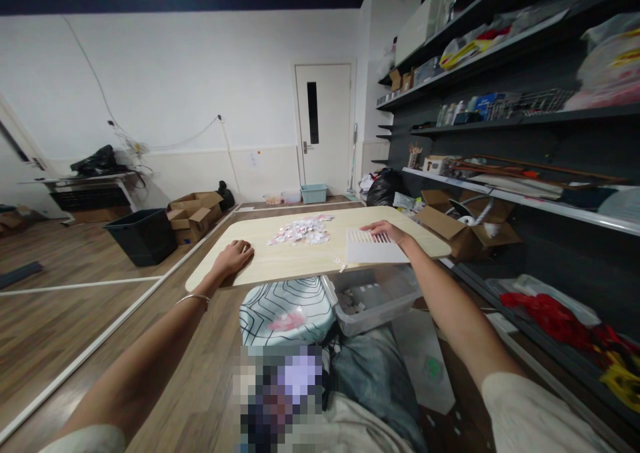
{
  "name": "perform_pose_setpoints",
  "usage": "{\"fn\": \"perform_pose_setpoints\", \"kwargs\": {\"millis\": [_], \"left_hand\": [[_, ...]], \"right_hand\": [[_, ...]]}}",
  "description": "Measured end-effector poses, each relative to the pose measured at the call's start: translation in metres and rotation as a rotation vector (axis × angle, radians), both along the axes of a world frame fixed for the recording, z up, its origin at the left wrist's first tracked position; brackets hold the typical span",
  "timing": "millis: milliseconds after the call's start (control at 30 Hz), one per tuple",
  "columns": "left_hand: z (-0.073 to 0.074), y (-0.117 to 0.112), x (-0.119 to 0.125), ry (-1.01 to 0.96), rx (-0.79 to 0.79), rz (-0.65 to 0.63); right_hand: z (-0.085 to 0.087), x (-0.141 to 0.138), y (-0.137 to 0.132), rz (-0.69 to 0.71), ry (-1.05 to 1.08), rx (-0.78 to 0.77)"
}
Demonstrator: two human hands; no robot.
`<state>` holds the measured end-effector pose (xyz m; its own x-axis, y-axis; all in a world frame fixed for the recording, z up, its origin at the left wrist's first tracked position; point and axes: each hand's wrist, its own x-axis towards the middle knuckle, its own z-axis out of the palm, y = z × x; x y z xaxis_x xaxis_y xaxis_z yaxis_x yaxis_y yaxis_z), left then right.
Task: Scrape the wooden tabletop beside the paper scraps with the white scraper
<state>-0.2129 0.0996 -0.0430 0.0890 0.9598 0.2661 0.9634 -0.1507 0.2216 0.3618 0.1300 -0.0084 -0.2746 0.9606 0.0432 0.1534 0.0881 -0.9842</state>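
Note:
My left hand point(235, 254) rests on the near left part of a low light-wood table point(280, 263), its fingers curled under in a loose fist with nothing visible in them. My right hand point(383, 230) lies flat, fingers stretched out, on the far edge of a white slotted rack point(373, 248) at the table's right. A heap of small white and pink pieces point(301, 230) lies between the hands, towards the back of the table.
A clear plastic bin point(373, 300) with small pieces sits under the table's near edge beside a patterned cushion point(285, 310). Dark shelves point(500, 113) full of goods line the right wall. Cardboard boxes point(193, 216) and a black bin point(143, 236) stand on the floor at left.

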Motion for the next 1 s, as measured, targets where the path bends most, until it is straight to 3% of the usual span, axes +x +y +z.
{"fn": "perform_pose_setpoints", "kwargs": {"millis": [433,1000], "left_hand": [[0.0,0.002,-0.003,0.007,-0.006,0.013],[0.005,-0.003,0.001,0.004,-0.017,0.039]], "right_hand": [[0.006,0.002,-0.011,0.073,-0.165,0.002],[0.004,0.002,-0.018,0.04,-0.079,-0.014]]}}
